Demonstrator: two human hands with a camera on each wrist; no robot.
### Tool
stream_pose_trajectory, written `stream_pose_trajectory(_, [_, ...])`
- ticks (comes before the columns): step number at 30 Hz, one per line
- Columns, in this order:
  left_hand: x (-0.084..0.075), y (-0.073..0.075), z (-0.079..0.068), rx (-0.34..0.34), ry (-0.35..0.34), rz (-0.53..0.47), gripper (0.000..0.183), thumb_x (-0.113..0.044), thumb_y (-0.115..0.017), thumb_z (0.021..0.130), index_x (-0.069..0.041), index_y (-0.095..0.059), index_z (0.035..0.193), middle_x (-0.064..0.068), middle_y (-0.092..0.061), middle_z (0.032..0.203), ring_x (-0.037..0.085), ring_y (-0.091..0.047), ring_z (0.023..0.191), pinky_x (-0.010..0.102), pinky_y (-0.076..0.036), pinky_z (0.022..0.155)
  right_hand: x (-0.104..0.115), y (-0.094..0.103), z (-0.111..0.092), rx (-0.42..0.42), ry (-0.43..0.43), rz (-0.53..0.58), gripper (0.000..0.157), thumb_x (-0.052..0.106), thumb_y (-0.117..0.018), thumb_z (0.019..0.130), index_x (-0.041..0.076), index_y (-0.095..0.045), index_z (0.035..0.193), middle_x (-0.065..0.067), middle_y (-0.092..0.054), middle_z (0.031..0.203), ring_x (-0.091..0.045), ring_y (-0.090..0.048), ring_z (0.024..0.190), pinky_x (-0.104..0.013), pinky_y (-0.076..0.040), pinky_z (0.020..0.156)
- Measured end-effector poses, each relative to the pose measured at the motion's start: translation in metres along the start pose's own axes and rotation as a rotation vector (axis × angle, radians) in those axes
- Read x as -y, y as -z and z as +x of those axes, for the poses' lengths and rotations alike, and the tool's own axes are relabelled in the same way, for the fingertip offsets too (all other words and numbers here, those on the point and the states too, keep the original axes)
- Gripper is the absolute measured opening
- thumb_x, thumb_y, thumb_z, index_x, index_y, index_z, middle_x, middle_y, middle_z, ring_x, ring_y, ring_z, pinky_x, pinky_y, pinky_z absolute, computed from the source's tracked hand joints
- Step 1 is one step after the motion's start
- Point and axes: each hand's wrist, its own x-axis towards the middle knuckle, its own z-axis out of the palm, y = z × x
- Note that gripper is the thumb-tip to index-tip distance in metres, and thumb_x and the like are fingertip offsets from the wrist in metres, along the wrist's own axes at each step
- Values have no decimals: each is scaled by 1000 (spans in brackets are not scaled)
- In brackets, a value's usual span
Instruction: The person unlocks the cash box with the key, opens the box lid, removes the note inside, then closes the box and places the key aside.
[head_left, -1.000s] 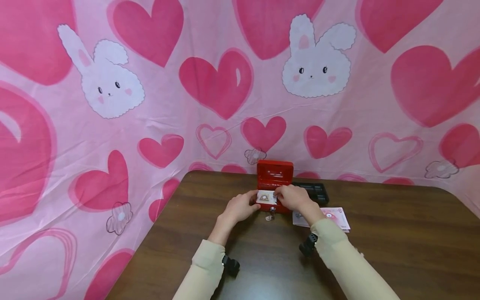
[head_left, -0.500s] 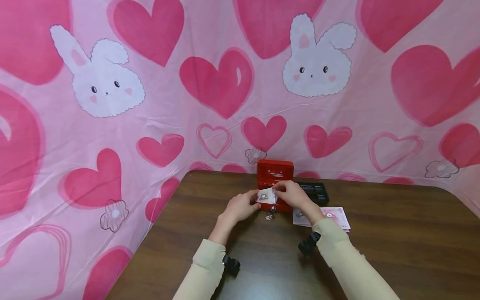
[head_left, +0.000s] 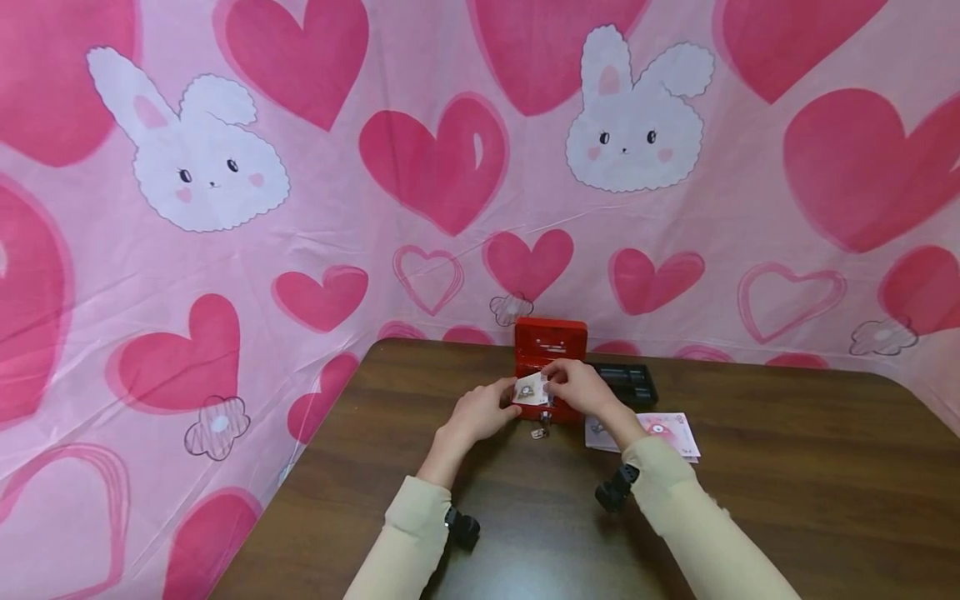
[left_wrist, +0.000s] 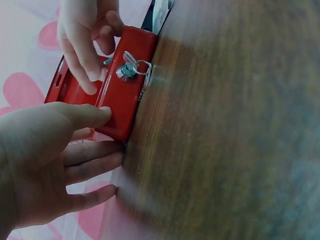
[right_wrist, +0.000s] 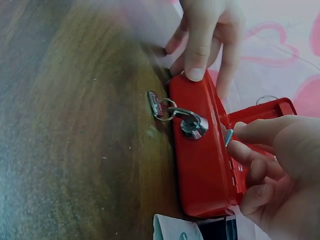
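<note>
Red cash box (right_wrist: 202, 172) sits on the wooden table (head_left: 795, 492) close to its far edge, nearer the far left corner than the far right, with its lid (head_left: 551, 336) raised. Left hand (head_left: 482, 414) grips the box's left end, thumb on the front wall, the other fingers spread and fairly straight at the side. Right hand (head_left: 582, 387) is nearly closed over the box's mouth, thumb and forefinger pinching a small pale printed paper (head_left: 531, 389); whether it touches the box floor I cannot tell. A lock (right_wrist: 194, 127) in the front wall bears a key, its ring and a second key (right_wrist: 156, 105) hanging. Just beside the box's right end lies a black compartment tray (head_left: 630, 386), and nearer the front edge, pink-and-white printed sheets (head_left: 672, 433), partly behind the right forearm.
</note>
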Motion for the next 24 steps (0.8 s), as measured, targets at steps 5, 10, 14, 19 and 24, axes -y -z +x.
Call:
stream_pose_trajectory(5, [0,0,0,-3,-1,2,55,-36,-66,94,-17,-53,144,8,-67,129,27,-67,109,49,-53,94,9,-2,-1,-49,31,-155,27,20,-71,88,13,-71,114,-7,-73,101,-21,-62,84,-50,-56,86])
stream_pose_trajectory(10, [-1,-1,0,-6,-4,-2,55,-35,-65,94,-17,-52,144,8,-68,129,26,-67,109,49,-53,94,17,0,-1,-55,25,-165,29,22,-73,87,12,-72,114,-8,-75,103,-22,-66,85,-52,-56,84])
stream_pose_trajectory(14, [-2,0,-1,-4,-2,-9,55,-35,-66,94,-16,-52,144,7,-68,128,25,-67,109,47,-53,94,16,-1,-1,-28,-46,-249,30,27,-71,89,12,-71,116,-10,-74,108,-24,-66,88,-53,-55,84])
stream_pose_trajectory(19, [-2,-1,-2,1,7,-25,56,-35,-66,94,-16,-52,144,8,-67,130,25,-66,111,48,-52,96,14,-3,-2,32,-102,-282,32,28,-69,90,11,-71,117,-11,-73,110,-25,-66,90,-52,-55,83])
stream_pose_trajectory(24, [-1,-2,-2,-3,7,-19,56,-36,-66,94,-16,-52,145,8,-66,132,26,-66,112,48,-52,97,13,-4,-3,25,-126,-253,33,28,-69,89,11,-70,118,-12,-73,113,-26,-65,93,-53,-54,85])
